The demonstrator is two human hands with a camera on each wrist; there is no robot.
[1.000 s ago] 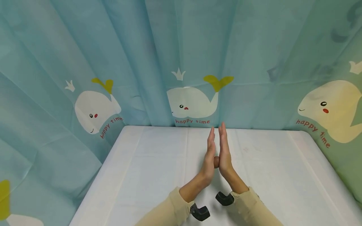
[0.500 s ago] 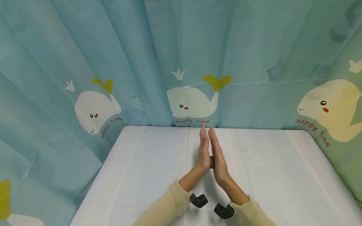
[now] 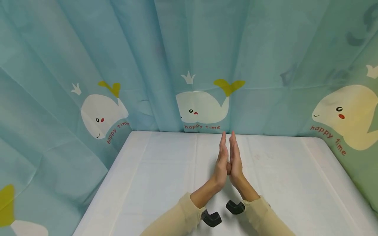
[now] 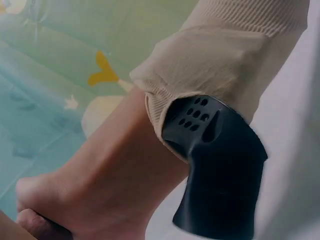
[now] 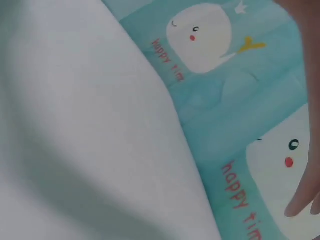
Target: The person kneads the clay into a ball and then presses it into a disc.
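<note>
A small brown rounded lump [image 3: 228, 168] sits between the two palms, mostly covered by them; its material is hard to tell. My left hand [image 3: 220, 168] presses it from the left with straight fingers pointing away from me. From the other side my right hand [image 3: 236, 165] presses flat, its fingers also straight. A narrow gap shows between the fingertips. In the left wrist view the other forearm fills the middle, and part of the brown lump [image 4: 42, 225] shows at the bottom left. Part of a hand [image 5: 311, 165] appears along the right edge of the right wrist view.
Beneath the hands lies a white-covered table [image 3: 159, 183]. A blue-green curtain [image 3: 141, 65] with printed whales hangs behind and beside it. Black wrist devices stick out from both beige cuffs, one at the left wrist [image 3: 211, 218] and one at the right wrist [image 3: 235, 207].
Over the last half second both hands have shifted right with the lump between them. The left hand has slid back toward me and the right hand forward, returning near their positions of one second ago.
</note>
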